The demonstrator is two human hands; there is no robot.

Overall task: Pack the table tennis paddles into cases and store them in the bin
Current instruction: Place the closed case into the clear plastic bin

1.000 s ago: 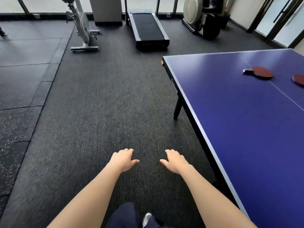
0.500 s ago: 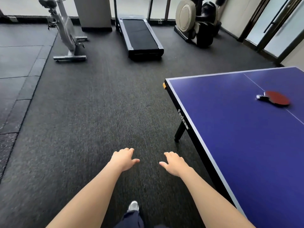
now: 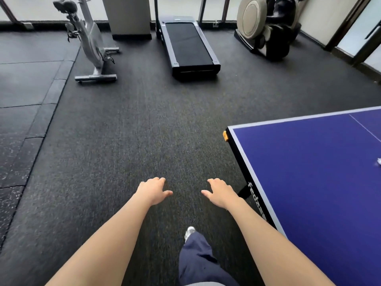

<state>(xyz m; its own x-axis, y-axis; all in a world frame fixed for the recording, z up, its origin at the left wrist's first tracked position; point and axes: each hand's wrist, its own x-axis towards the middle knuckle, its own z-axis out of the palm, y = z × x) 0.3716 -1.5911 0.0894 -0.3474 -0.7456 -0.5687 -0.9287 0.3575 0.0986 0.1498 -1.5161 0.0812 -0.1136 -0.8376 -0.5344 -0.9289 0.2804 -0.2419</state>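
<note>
My left hand and my right hand are held out in front of me over the dark floor, palms down, fingers relaxed and holding nothing. The blue table tennis table stands to my right, its near corner just right of my right hand. Only the pale tip of a paddle handle shows at the frame's right edge on the table. No case or bin is in view.
An exercise bike stands at the far left, a treadmill at the far middle, a massage chair at the far right. My leg and shoe step forward below my hands.
The view has swung left and down: the table has slid to the right, the red paddles have left the frame. My hands hold the same pose, and my foot has stepped forward.
</note>
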